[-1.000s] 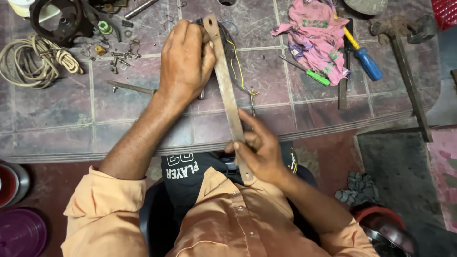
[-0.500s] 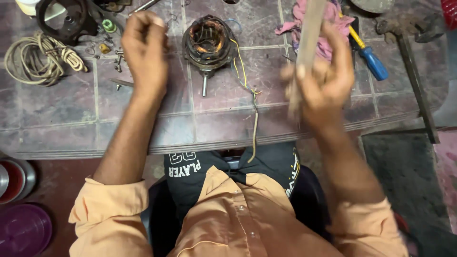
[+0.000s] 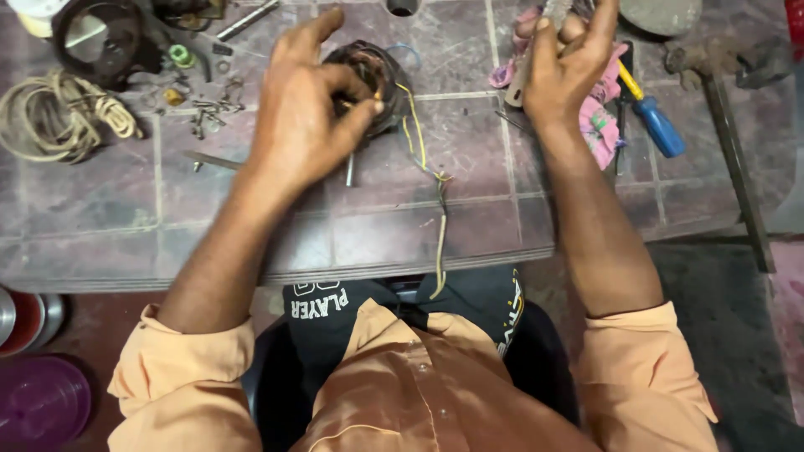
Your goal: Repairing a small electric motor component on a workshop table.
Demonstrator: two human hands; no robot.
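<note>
A dark round motor stator with copper windings (image 3: 378, 74) sits on the tiled table (image 3: 419, 243). My left hand (image 3: 306, 117) is on it, thumb and fingers pinching at the windings. Yellow and dark wires (image 3: 427, 180) trail from the stator toward the table's front edge. My right hand (image 3: 565, 63) is up at the back right, closed around a flat wooden strip (image 3: 521, 82) over a pink cloth (image 3: 599, 130).
A coil of pale rope (image 3: 59, 117), a dark ring-shaped housing (image 3: 96, 33) and several loose screws (image 3: 209, 113) lie at the left. A blue-handled screwdriver (image 3: 653, 117) and a hammer (image 3: 724, 125) lie at the right. Bowls (image 3: 38, 402) stand on the floor lower left.
My right hand has carried the wooden strip from over the stator to the back right above the pink cloth. My left hand has come onto the stator's windings.
</note>
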